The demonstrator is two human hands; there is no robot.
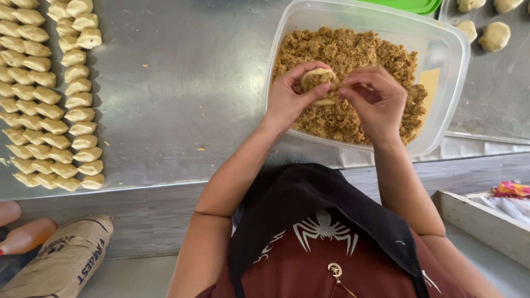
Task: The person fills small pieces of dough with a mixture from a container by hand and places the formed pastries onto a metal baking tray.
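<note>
Over the clear plastic tub [452, 60] of brown crumbly filling [353, 55], my left hand [287, 99] cups a round of dough [319, 83], fingers curled snugly around it, filling heaped in its centre. My right hand [375, 102] meets it from the other side, fingertips [346, 91] pinched nearly closed on the dough's edge. Rows of folded pastries [49, 94] line the steel table [182, 83] to the left; dough balls [493, 36] sit at far right.
</note>
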